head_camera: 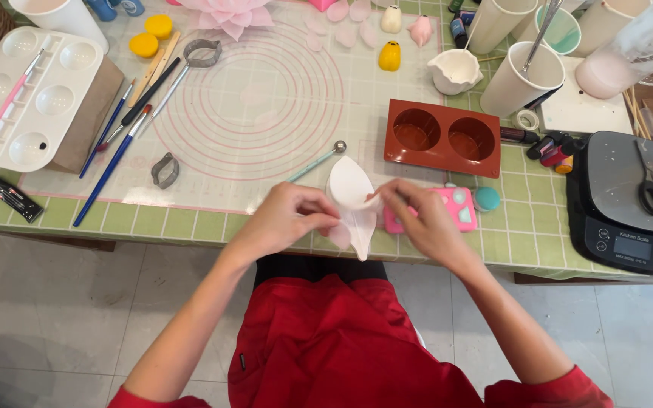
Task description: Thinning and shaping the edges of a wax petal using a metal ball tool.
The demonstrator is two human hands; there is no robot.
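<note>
Both hands meet over the table's near edge around a white, cone-shaped paper piece [351, 198] with a pale pink petal at its lower tip. My left hand [287, 217] pinches its left side from below. My right hand [419, 217] grips its right rim with thumb and fingertips. A ball-tipped modelling tool [317, 162] lies just beyond the left hand on the translucent mat [251, 113] printed with pink circles. A pink mould [456, 208] lies under the right hand.
A brown two-cavity silicone mould [443, 136] sits beyond the hands. White cups [521, 78], a small white pot [455, 70] and a black kitchen scale with scissors [629, 200] stand right. Brushes [115, 147], metal cutters [165, 171], a white palette [33, 94] lie left.
</note>
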